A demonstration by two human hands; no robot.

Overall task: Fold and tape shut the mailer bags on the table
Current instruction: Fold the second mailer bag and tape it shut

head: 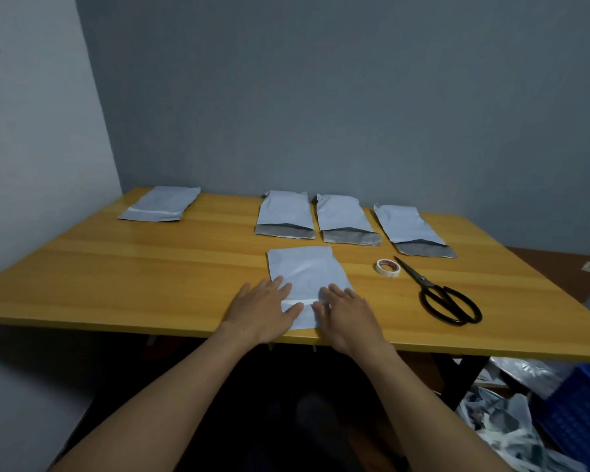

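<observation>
Far-left corner of the table (150,267): one taped bag (159,204), lying flat. At the front edge, the left hand (264,310) presses with straight fingers on the smooth grey mailer bag (305,270), whose long axis runs away from the person. A pale tape strip (298,302) crosses between the hands. The right hand (346,313) is flat too, and nearer the tape roll (388,268) and black scissors (447,298).

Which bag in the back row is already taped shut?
The far-left bag, set apart from the rest: a white tape strip crosses its folded end. The three bags to its right show open grey flaps.
</observation>
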